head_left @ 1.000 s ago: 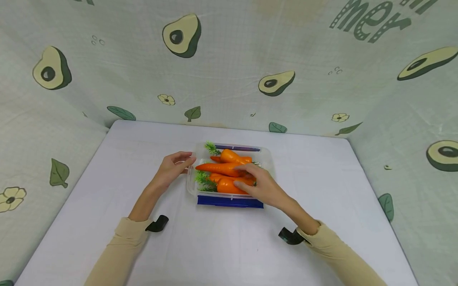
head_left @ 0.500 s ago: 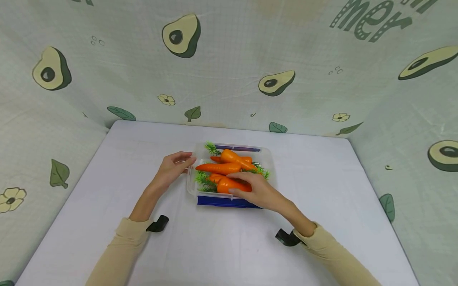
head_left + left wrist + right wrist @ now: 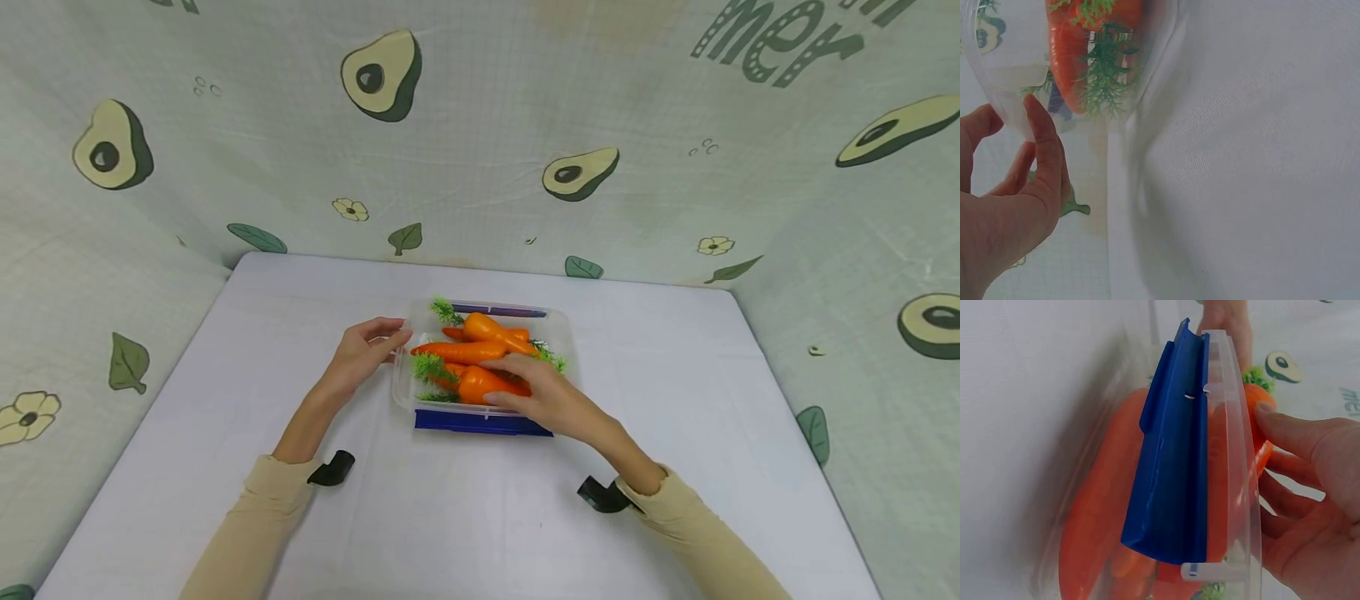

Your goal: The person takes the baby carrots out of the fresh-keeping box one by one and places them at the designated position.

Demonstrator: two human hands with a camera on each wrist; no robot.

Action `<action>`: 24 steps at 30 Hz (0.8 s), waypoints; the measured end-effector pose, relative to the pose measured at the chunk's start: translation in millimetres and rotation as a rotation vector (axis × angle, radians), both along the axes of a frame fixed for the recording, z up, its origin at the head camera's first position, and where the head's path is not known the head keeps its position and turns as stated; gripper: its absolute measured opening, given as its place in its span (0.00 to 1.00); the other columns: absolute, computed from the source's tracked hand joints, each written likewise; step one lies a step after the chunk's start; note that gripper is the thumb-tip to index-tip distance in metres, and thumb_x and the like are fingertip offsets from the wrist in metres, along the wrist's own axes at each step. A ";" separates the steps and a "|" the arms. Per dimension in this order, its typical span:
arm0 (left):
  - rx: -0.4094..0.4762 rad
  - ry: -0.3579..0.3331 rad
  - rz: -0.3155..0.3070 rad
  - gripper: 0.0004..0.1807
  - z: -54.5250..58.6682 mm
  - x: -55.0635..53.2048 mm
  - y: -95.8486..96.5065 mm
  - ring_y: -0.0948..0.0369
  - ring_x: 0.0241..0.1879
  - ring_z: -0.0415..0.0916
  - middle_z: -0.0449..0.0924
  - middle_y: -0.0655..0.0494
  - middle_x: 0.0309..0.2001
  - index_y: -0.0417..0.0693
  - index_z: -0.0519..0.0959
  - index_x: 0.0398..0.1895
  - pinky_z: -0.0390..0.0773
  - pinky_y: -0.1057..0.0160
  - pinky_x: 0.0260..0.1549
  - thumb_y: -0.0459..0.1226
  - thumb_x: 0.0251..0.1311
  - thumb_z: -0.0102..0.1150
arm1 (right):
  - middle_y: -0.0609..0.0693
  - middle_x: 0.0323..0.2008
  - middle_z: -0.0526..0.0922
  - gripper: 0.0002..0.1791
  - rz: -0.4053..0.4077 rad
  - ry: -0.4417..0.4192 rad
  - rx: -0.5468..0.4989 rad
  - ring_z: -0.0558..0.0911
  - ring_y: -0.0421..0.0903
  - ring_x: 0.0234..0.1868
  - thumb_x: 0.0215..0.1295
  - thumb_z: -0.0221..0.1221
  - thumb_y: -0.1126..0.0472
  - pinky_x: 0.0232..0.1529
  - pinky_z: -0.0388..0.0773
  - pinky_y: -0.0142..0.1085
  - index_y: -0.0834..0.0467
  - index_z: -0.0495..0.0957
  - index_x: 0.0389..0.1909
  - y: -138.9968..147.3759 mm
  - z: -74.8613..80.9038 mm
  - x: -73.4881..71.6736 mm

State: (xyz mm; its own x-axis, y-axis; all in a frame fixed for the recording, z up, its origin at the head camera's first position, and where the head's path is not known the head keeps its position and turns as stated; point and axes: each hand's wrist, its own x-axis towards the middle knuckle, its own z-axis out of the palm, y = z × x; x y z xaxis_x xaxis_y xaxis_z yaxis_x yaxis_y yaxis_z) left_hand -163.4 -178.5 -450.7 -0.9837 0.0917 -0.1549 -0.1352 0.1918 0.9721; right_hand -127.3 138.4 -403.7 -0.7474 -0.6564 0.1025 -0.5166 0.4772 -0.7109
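Note:
A clear plastic food container point(image 3: 402, 390) with blue clip flaps point(image 3: 480, 422) holds several orange carrots with green leafy tops. My left hand point(image 3: 360, 357) pinches the container's left end between thumb and fingers, also seen in the left wrist view, where its fingertips point(image 3: 1034, 109) are at the wall. My right hand point(image 3: 558, 398) reaches over the container's front right and grips the front carrot point(image 3: 478, 386). In the right wrist view, the thumb lies on that carrot point(image 3: 1260, 447) above the rim, with the other fingers behind it. A longer carrot point(image 3: 453, 352) lies just behind.
The container stands on a white-covered table point(image 3: 465, 517). Behind and at the sides hangs a pale cloth point(image 3: 480, 100) printed with avocados and leaves. More carrots point(image 3: 487, 327) lie crossed at the container's back. A black wrist mount point(image 3: 603, 495) sits on each forearm.
My right hand has shifted from the middle carrots to the front one, uncovering leafy tops at the right. The front carrot's greens have moved slightly up. My left hand has stayed in place.

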 end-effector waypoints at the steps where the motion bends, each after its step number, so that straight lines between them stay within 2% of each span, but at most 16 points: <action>1: 0.001 -0.001 0.000 0.28 0.1 -0.2 0.1 0.60 0.46 0.81 0.79 0.45 0.56 0.40 0.78 0.64 0.83 0.67 0.43 0.48 0.70 0.65 | 0.52 0.64 0.80 0.25 -0.009 0.007 -0.006 0.78 0.50 0.63 0.70 0.67 0.58 0.65 0.74 0.49 0.59 0.78 0.66 0.8 1.0 0.2; 5: -0.006 0.000 -0.004 0.28 0.8 0.1 -0.2 0.60 0.46 0.81 0.79 0.44 0.57 0.40 0.77 0.65 0.83 0.67 0.43 0.49 0.70 0.65 | 0.55 0.63 0.81 0.26 -0.045 0.044 -0.033 0.79 0.52 0.62 0.69 0.68 0.58 0.63 0.76 0.49 0.61 0.78 0.65 3.6 6.5 0.5; 12: -0.003 0.001 -0.002 0.29 0.2 -0.7 -0.5 0.60 0.46 0.81 0.79 0.44 0.57 0.39 0.77 0.65 0.83 0.68 0.43 0.49 0.70 0.65 | 0.54 0.58 0.83 0.26 -0.085 0.069 -0.051 0.83 0.48 0.55 0.67 0.70 0.57 0.57 0.81 0.44 0.62 0.79 0.63 9.5 14.6 -3.9; 17: -0.008 0.004 -0.003 0.29 -1.2 -1.6 -0.5 0.61 0.45 0.81 0.80 0.44 0.57 0.38 0.77 0.65 0.82 0.69 0.44 0.49 0.70 0.65 | 0.54 0.55 0.85 0.27 -0.110 0.075 -0.076 0.84 0.48 0.50 0.66 0.70 0.58 0.50 0.84 0.44 0.62 0.79 0.63 16.4 21.1 -7.3; 24: -0.026 -0.005 -0.004 0.29 -0.1 -1.2 -0.8 0.58 0.47 0.81 0.79 0.43 0.58 0.39 0.77 0.65 0.82 0.69 0.44 0.50 0.70 0.65 | 0.54 0.57 0.84 0.26 -0.174 0.047 -0.146 0.85 0.51 0.51 0.66 0.71 0.60 0.48 0.85 0.41 0.60 0.79 0.63 26.1 29.7 -12.2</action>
State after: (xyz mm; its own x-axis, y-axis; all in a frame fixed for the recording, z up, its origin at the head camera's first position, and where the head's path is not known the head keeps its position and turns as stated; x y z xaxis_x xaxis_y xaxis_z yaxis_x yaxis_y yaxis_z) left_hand -164.6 -179.3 -450.8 -0.9825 0.0918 -0.1623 -0.1393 0.2176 0.9660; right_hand -139.5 164.5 -374.0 -0.8402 -0.4936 0.2246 -0.4698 0.4557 -0.7561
